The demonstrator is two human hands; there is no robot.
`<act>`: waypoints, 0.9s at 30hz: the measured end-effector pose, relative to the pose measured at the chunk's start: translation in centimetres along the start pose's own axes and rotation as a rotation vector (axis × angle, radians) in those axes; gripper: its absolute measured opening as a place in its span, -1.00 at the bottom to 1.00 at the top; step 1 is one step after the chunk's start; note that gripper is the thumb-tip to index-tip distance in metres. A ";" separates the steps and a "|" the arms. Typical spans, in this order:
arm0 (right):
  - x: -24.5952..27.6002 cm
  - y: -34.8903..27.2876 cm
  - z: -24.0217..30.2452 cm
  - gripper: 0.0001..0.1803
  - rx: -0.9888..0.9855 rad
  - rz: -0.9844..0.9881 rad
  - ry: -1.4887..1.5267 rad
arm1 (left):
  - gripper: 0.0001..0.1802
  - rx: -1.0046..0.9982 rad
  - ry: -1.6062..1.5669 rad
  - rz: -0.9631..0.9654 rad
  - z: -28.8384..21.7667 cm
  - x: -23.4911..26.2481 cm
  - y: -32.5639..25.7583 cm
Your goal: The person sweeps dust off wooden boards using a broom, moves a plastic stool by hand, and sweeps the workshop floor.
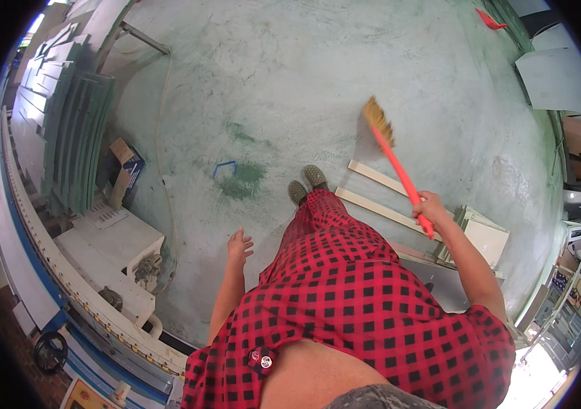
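Note:
A broom [399, 170] with a red handle and straw-coloured bristles slants away from me over the green-grey floor. My right hand [430, 209] is wrapped round its handle close to the end. The bristles lie at or near the floor, ahead and to the right of my feet; whether they touch it I cannot tell. My left hand [239, 246] hangs in the air at my left side, fingers apart and holding nothing. Nearest to the right hand are two long pale strips [379, 208] lying on the floor beside my legs.
Stacked green-grey panels [72, 129] stand at the left beside a long machine [38, 238]. A thin hose [164, 157] runs along the floor there. White boxes [478, 235] sit right of me. A blue strap-like piece [225, 165] and a red object [491, 20] lie on the floor.

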State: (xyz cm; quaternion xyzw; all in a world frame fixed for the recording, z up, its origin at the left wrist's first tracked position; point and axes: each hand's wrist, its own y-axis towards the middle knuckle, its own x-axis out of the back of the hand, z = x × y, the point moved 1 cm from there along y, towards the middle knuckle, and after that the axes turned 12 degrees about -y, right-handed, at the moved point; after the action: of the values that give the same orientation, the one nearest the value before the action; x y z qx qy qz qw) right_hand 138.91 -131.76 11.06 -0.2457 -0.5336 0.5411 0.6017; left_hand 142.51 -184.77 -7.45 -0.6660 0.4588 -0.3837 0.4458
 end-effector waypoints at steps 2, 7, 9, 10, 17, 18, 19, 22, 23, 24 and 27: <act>-2.2 0.5 0.0 -0.37 0.014 0.047 -0.036 | -0.31 -0.007 -0.005 0.002 0.6 0.8 0.0; -7.2 -1.0 2.2 -0.34 0.081 0.282 -0.081 | -0.36 -0.034 -0.040 -0.065 0.5 1.6 -0.4; -8.7 -0.8 4.0 -0.33 0.081 0.429 -0.069 | -0.36 -0.041 -0.052 -0.066 0.4 1.8 -0.5; -9.5 -0.2 4.8 -0.33 0.091 0.493 -0.056 | -0.36 -0.040 -0.060 -0.073 0.2 1.6 -0.4; -12.6 2.8 11.0 -0.41 0.199 0.694 -0.023 | -0.36 -0.105 -0.068 -0.075 -4.0 0.4 -0.3; -11.8 2.6 11.7 -0.41 0.207 0.696 -0.021 | -0.36 -0.126 -0.077 -0.075 -4.6 0.4 -0.1; -10.3 2.3 12.4 -0.40 0.226 0.693 -0.012 | -0.35 -0.146 -0.085 -0.073 -5.1 0.2 0.1; -5.2 0.8 13.9 -0.42 0.257 0.622 0.070 | -0.35 -0.140 -0.073 -0.085 -6.2 -0.4 0.5; -3.3 0.6 14.3 -0.43 0.262 0.590 0.123 | -0.35 -0.147 -0.072 -0.085 -6.7 -0.7 0.5; -1.3 0.3 14.8 -0.42 0.272 0.532 0.133 | -0.35 -0.130 -0.068 -0.095 -7.0 -1.1 0.5; 4.1 2.1 15.3 -0.44 0.307 0.345 0.222 | -0.35 -0.103 -0.054 -0.103 -8.7 -3.5 0.7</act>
State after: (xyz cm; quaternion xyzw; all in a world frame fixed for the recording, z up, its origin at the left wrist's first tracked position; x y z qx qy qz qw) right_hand 123.58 -131.67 15.47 -0.2966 -0.3260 0.6801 0.5858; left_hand 133.36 -183.66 -5.74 -0.7209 0.4309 -0.3637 0.4030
